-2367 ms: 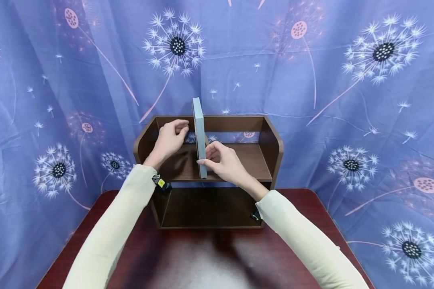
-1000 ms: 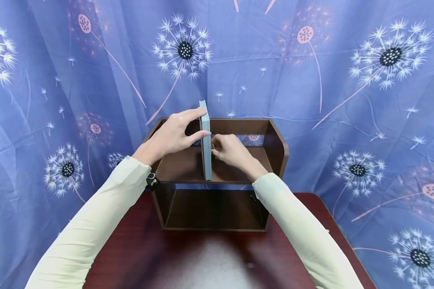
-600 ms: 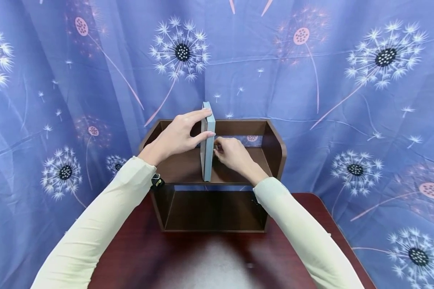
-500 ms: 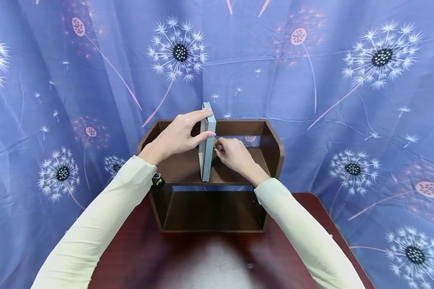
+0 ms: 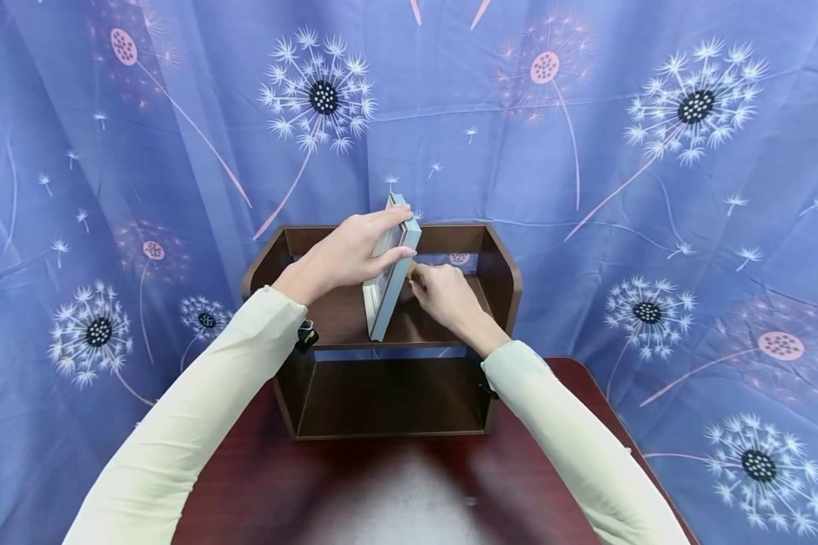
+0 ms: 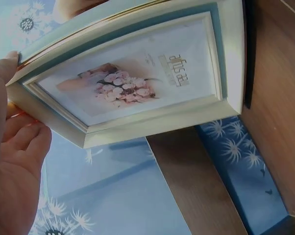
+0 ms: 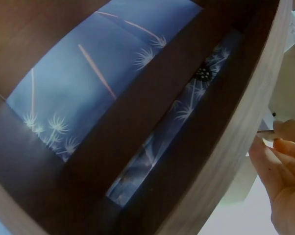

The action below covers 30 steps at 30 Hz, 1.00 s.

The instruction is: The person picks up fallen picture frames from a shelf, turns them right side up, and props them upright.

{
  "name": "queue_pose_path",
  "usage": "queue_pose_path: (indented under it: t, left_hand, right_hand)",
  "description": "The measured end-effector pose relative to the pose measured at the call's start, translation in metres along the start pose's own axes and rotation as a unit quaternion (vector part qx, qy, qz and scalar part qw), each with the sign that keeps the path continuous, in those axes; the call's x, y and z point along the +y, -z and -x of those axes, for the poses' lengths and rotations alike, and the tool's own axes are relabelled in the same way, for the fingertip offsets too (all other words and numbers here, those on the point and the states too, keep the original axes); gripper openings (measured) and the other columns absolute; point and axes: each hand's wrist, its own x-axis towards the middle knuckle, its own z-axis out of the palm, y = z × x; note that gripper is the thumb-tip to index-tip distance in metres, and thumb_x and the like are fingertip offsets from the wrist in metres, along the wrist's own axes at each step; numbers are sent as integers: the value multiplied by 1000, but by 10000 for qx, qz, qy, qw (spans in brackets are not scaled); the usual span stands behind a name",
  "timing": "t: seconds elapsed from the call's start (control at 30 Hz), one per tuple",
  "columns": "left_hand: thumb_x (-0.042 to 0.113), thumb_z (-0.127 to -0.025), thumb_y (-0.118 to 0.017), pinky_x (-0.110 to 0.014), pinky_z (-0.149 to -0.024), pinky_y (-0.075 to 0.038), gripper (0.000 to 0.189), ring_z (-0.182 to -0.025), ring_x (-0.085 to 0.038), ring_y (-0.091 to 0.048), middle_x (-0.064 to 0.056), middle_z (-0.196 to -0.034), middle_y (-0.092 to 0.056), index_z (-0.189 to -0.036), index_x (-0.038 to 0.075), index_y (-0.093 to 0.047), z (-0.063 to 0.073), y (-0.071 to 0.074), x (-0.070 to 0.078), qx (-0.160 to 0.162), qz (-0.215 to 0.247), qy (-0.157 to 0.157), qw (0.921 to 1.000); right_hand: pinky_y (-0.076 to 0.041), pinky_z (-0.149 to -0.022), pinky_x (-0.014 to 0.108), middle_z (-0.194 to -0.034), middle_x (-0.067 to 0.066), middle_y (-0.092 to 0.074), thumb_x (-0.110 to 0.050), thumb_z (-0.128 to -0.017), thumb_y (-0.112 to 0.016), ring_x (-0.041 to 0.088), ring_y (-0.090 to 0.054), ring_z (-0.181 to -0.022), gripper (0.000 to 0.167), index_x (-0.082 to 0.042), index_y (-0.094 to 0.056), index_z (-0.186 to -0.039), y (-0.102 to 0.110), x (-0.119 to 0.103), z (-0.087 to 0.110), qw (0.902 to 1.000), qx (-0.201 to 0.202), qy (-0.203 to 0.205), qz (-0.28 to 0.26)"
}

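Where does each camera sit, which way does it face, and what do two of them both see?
Head: worn on the head, facing forward and down at the shelf and picture frame; left hand, right hand and both sleeves show.
Left wrist: worn there, facing the picture frame's front; part of the left hand shows at the left edge.
Right wrist: worn there, facing the shelf, with curtain visible through its openings; part of the right hand shows at the right edge.
Shared: head and left wrist both show the picture frame and left hand.

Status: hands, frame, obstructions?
Left hand on picture frame, gripping. Right hand pinching thin piece behind it. Frame tilted, lower edge at upper shelf. Nothing seen blocking.
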Motion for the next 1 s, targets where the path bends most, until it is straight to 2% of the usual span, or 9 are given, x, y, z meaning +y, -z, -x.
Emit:
queue_pose_path:
  t: [0.2, 0.33, 0.43, 0.6, 0.87, 1.0]
  left_hand:
    - [34, -106, -64, -45, -127, -38, 62, -153, -30, -46, -18, -162, -50, -155, 1, -48, -12, -9, 4, -280, 9, 20, 9996]
    - [35, -106, -63, -44, -129, -36, 62, -155, -30, -44, -16, -163, -48, -157, 1, -47, -17, -13, 6, -440, 13, 57, 9990]
    - [34, -107, -63, -43, -129, -36, 62, -155, -29, -43, -15, -164, -48, -157, 2, -47, -19, -16, 8, -497, 23, 57, 9987]
    - [35, -107, -61, -43, -128, -37, 61, -155, -28, -44, -14, -164, -47, -158, 4, -46, -19, -21, 10, -565, 7, 98, 9984]
    - [37, -107, -62, -43, -128, -38, 62, -154, -28, -45, -13, -165, -47, -158, 5, -47, -19, -24, 9, -550, -54, 116, 9984]
    - [41, -108, -59, -43, -128, -38, 64, -155, -27, -44, -11, -167, -44, -160, 9, -44, -18, -23, 10, -540, -63, 244, 9982]
  right_hand:
    - [-57, -62, 39, -79, 7, -77, -11, -102, -66, 20, -67, -64, 11, -7, -76, -103, 3, 4, 5, 9999, -27, -115, 69]
    - [-54, -60, 37, -68, 4, -70, -14, -102, -67, 17, -60, -58, 12, -8, -74, -94, 3, 7, 9, 9997, -48, -204, 99]
    - [-55, -60, 39, -64, 3, -65, -15, -101, -68, 19, -61, -60, 14, -9, -72, -89, 3, 9, 11, 9996, 12, -208, 165]
    - [-58, -63, 44, -62, 2, -61, -15, -99, -70, 23, -66, -63, 16, -10, -72, -84, 0, 12, 14, 9994, 79, -177, 270]
    - [-58, -63, 43, -61, 1, -59, -16, -99, -71, 20, -63, -62, 24, -12, -67, -76, -1, 14, 16, 9994, 67, -219, 273]
    - [-59, -65, 43, -66, 2, -67, -17, -98, -72, 21, -65, -64, 17, -11, -72, -82, 4, 14, 16, 9994, 25, -306, 168]
